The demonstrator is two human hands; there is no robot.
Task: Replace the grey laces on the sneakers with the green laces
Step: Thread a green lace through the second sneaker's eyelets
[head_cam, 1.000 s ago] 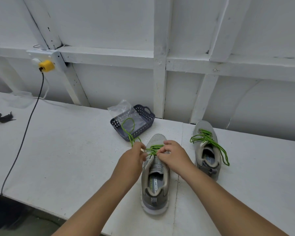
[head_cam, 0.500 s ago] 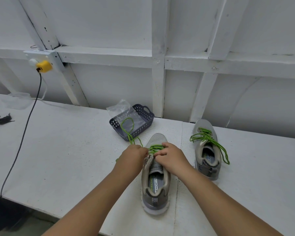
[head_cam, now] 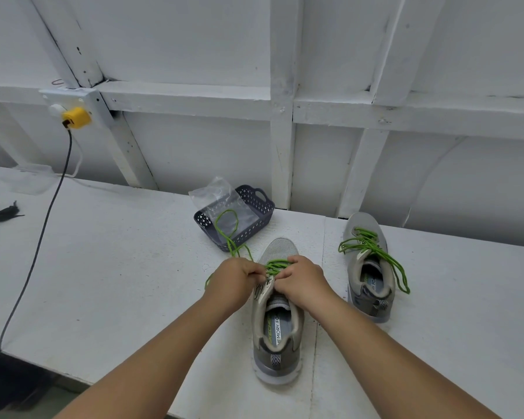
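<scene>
Hands at work on near sneaker (head_cam: 275, 325), which sits at 6 o'clock on the white table (head_cam: 103, 267), toe pointing to 12. My left hand (head_cam: 235, 282) curls its fingers round the green lace (head_cam: 274, 265) at the shoe's left eyelet row; my right hand (head_cam: 301, 282) pinches the same lace from the right side, fingers bent tight. Lace's free end loops up toward 11 o'clock, over the rim of a dark basket (head_cam: 259, 207) w/ a clear plastic bag (head_cam: 221, 201) in it. Second sneaker (head_cam: 371, 285), at 3 o'clock, carries green lacing (head_cam: 372, 249), ends trailing loose. Black cable (head_cam: 40, 237) hangs from a yellow plug (head_cam: 76, 117) at 10 o'clock.
</scene>
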